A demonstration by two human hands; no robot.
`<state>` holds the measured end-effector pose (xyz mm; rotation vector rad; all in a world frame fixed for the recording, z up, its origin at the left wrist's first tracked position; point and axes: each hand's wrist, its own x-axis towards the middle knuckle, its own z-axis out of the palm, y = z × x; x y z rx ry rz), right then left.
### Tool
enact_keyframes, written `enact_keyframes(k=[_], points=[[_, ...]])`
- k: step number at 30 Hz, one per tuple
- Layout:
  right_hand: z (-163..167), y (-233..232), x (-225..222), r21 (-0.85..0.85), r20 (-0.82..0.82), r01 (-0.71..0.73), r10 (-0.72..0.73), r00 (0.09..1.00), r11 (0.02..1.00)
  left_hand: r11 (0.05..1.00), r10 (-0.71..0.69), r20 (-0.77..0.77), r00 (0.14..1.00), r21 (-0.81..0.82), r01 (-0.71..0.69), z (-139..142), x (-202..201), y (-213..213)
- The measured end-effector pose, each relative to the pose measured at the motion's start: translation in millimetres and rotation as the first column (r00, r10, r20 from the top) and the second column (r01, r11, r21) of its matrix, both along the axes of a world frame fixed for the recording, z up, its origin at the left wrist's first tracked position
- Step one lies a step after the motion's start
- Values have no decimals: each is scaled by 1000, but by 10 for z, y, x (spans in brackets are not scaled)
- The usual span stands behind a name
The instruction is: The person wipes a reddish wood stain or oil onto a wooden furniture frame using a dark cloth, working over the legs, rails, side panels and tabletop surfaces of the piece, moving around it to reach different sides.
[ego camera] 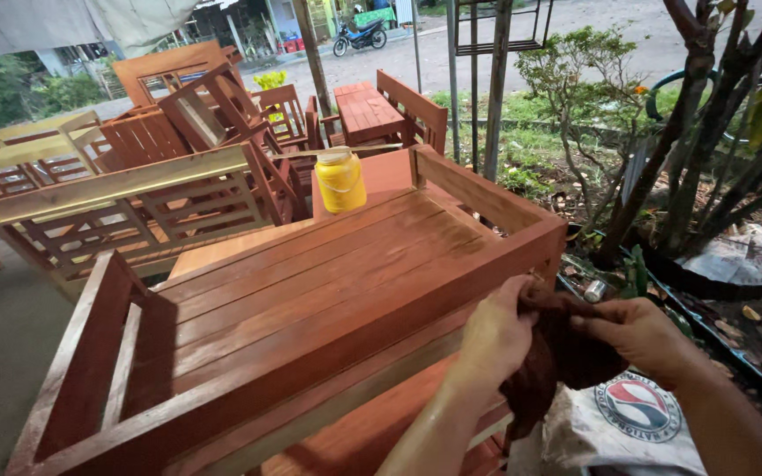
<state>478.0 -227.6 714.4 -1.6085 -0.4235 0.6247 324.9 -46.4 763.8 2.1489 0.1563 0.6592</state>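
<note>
Both hands closed on one dark brown rag (553, 357) — left hand (496, 339) and right hand (641, 339) gripping it at the edge of a reddish wooden bench (328, 291); yellow jar (340, 181) standing on the far end.

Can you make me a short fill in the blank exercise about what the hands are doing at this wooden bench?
1. Both hands, the left hand and the right hand, grip a dark ____ cloth.
2. The jar standing on the wooden bench is ____ in colour.
3. The white sack lies below the ____ hand.
4. A ____ is parked across the road.

Missing words: brown; yellow; right; motorbike
</note>
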Motion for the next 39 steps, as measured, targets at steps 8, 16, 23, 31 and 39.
enact_keyframes(k=[8,16,23,31,39], points=[[-234,225,112,606,-303,180,15,953,775,946,-126,-66,990,-307,100,-339,491,45],[-525,210,333,521,-277,215,-74,958,826,899,-34,-289,957,-427,-97,-840,687,-177],[-190,375,14,-421,699,252,134,703,871,973,-122,-543,831,100,208,-1045,793,-307],[446,732,-97,-692,721,349,612,325,631,900,-67,-792,607,215,380,-965,737,-158],[73,918,-21,-678,735,520,505,453,520,931,-24,-815,578,192,310,-791,630,-40]])
